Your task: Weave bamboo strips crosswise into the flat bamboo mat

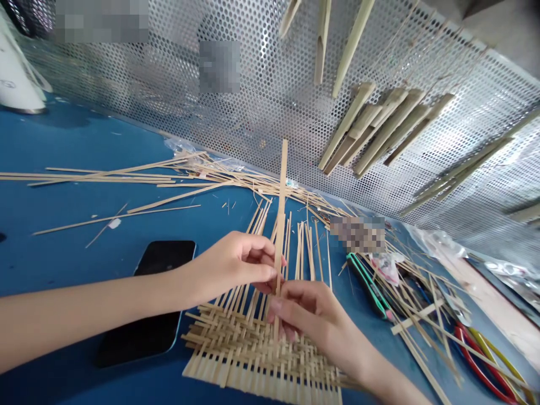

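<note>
A flat bamboo strip [283, 185] stands nearly upright in the picture, above a partly woven bamboo mat [236, 343]. My left hand [248, 261] pinches the strip about midway along its length. Just below and to the right, my right hand [304, 309] holds the same strip near its lower end, over the woven part. Loose lengthwise strips [307, 247] fan out from the mat towards the back. The strip's lowest part and some fingertips are hidden behind my hands.
A black phone [141, 332] lies under my left forearm. At the back is a pile of loose strips [236, 177] before a perforated metal panel [261, 112]. To the right lie a green cutter [366, 284], red-handled pliers [476, 360] and more strips. Bamboo pieces hang above.
</note>
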`<state>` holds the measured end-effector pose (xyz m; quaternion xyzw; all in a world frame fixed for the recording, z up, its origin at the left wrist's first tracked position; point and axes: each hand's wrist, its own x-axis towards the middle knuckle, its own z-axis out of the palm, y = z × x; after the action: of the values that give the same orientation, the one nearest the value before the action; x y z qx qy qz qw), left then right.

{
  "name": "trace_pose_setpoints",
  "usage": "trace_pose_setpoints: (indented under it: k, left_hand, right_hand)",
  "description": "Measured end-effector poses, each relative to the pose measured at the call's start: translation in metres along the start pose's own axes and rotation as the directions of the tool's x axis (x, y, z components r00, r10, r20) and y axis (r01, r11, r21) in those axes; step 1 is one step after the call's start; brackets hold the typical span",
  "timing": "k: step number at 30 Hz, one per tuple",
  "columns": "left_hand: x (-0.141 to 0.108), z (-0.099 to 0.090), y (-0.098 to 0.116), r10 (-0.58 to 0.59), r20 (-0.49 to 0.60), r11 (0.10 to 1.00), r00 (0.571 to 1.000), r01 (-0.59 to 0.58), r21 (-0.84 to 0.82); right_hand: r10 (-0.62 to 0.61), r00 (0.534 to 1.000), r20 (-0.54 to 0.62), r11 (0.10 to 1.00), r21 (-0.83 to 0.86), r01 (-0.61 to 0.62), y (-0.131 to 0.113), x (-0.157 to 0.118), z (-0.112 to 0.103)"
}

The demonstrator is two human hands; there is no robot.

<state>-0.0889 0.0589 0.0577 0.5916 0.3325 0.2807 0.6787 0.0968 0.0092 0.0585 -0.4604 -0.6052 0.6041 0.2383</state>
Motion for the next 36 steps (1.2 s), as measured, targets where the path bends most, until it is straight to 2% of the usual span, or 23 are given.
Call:
trace_pose_setpoints:
  k: [3, 7, 23, 27, 31, 36]
  left_hand:
    - [-0.002, 0.001, 0.0, 0.02, -0.018, 0.998, 1.0, -0.018, 0.064]
    - [-0.004, 0.003, 0.003, 0.014, -0.018, 1.0, 1.0, -0.014, 0.0]
    - [-0.004, 0.003, 0.0, 0.009, 0.014, 0.999, 1.0, -0.008, -0.043]
    - [-0.003, 0.001, 0.001, 0.021, -0.052, 0.995, 0.998, -0.026, -0.094]
    - [-0.005, 0.003, 0.003, 0.008, -0.051, 0.996, 0.999, -0.012, -0.085]
    - [-0.008, 0.006, 0.004, 0.011, -0.059, 0.998, 0.998, -0.015, -0.066]
  right_hand:
    - [0.015, 1.0, -0.017, 0.999, 0.037, -0.014, 0.002, 0.001, 0.002]
    - [-0.008, 1.0, -0.017, 1.0, 0.03, 0.008, 0.002, 0.0, 0.003]
    - [-0.025, 0.999, 0.025, 1.0, 0.017, 0.025, -0.002, -0.006, 0.003]
    - [-0.01, 1.0, 0.026, 1.0, 0.01, 0.01, -0.002, -0.006, 0.004]
    - [0.033, 0.999, 0.008, 0.994, 0.102, -0.034, 0.003, -0.002, 0.006]
    - [-0.029, 0.999, -0.034, 0.982, 0.185, 0.035, 0.008, 0.003, 0.01]
